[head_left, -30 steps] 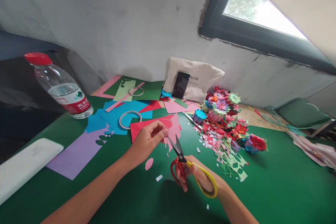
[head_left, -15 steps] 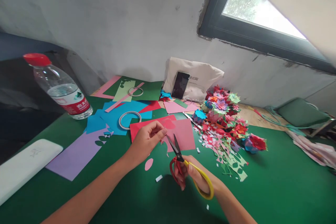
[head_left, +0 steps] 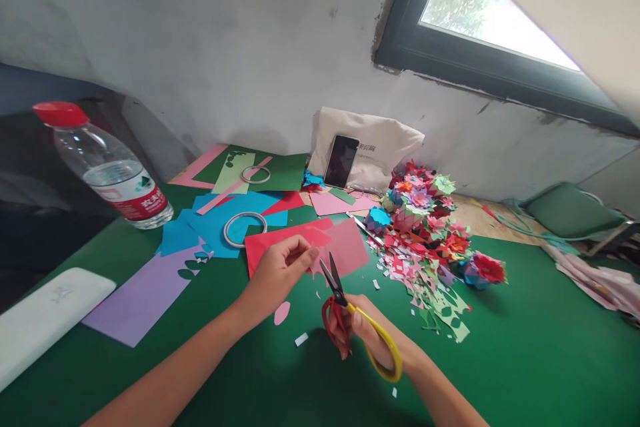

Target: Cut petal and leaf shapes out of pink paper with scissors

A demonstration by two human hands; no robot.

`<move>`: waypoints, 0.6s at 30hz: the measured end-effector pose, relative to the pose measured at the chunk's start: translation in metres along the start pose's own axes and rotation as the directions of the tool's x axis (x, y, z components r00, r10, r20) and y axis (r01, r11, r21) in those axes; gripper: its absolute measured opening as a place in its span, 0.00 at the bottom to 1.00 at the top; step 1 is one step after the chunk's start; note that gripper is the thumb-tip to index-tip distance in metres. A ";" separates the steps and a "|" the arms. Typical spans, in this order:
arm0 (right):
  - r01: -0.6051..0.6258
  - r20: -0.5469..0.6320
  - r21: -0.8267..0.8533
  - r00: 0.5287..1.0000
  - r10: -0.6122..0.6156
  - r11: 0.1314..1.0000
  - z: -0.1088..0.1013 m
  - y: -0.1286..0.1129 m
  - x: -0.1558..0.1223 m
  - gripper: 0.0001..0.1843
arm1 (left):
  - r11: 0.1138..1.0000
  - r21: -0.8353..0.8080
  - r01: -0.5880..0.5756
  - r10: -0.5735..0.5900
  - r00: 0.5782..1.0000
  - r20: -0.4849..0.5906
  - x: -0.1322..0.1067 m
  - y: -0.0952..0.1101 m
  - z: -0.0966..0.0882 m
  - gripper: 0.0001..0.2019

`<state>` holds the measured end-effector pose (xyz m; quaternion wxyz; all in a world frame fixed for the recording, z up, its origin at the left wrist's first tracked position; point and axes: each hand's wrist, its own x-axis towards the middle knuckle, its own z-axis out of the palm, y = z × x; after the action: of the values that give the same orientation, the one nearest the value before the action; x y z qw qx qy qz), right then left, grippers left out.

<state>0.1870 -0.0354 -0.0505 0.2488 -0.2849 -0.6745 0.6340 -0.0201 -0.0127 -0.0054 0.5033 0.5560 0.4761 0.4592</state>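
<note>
— What colours does the cutting show?

— The scissors [head_left: 350,310] have one red loop and one yellow, with dark blades, against a pink sheet [head_left: 345,247] overlapping a red sheet [head_left: 273,243]. The table cover [head_left: 525,347] is deep green.

— And the rest?

— A lilac sheet [head_left: 140,293], blue sheets [head_left: 200,227], a clear water bottle [head_left: 105,170] with red cap and red label, and paper flowers [head_left: 430,227] in red, pink, blue and green.
</note>
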 end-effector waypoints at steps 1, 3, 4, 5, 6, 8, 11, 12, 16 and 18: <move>0.003 -0.007 0.000 1.000 -0.003 1.000 0.000 0.001 0.000 0.35 | 1.000 0.000 0.000 0.000 1.000 0.004 -0.001 -0.001 0.002 0.16; 0.014 -0.018 -0.001 1.000 -0.014 1.000 0.000 0.003 0.000 0.34 | 1.000 -0.006 0.005 -0.005 1.000 0.016 -0.002 -0.002 0.006 0.16; 0.019 -0.023 -0.003 1.000 -0.019 1.000 0.000 0.004 0.000 0.34 | 1.000 -0.014 0.009 -0.009 1.000 0.026 -0.003 -0.003 0.007 0.16; 0.024 -0.029 -0.008 0.999 -0.025 1.000 0.000 0.005 0.000 0.34 | 1.000 -0.024 0.014 -0.013 0.999 0.037 -0.004 -0.003 0.009 0.16; 0.028 -0.037 -0.014 0.999 -0.029 1.000 0.000 0.005 0.000 0.33 | 0.999 -0.035 0.018 -0.016 0.999 0.049 -0.004 -0.003 0.010 0.16; 0.032 -0.050 -0.027 0.998 -0.033 0.999 0.000 0.007 0.000 0.33 | 0.998 -0.053 0.020 -0.017 0.997 0.070 -0.005 -0.004 0.012 0.16; 0.026 -0.062 -0.053 0.998 -0.029 0.998 0.001 0.006 0.000 0.33 | 0.998 -0.068 0.017 -0.011 0.996 0.085 -0.006 -0.005 0.014 0.16; 0.024 -0.075 -0.065 0.997 -0.029 0.998 0.002 0.005 0.000 0.33 | 0.997 -0.074 0.018 -0.011 0.996 0.087 -0.007 -0.006 0.015 0.16; 0.003 -0.135 -0.093 0.991 -0.016 0.996 0.006 0.003 0.002 0.34 | 0.995 -0.101 0.024 -0.015 0.996 0.087 -0.008 -0.009 0.017 0.16; -0.012 -0.145 -0.084 0.989 0.000 0.996 0.007 0.003 0.003 0.35 | 0.993 -0.114 0.027 -0.017 0.996 0.083 -0.008 -0.011 0.018 0.16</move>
<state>0.1808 -0.0382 -0.0545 0.2830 -0.3427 -0.6799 0.5833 -0.0035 -0.0222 -0.0175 0.5586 0.5393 0.4339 0.4570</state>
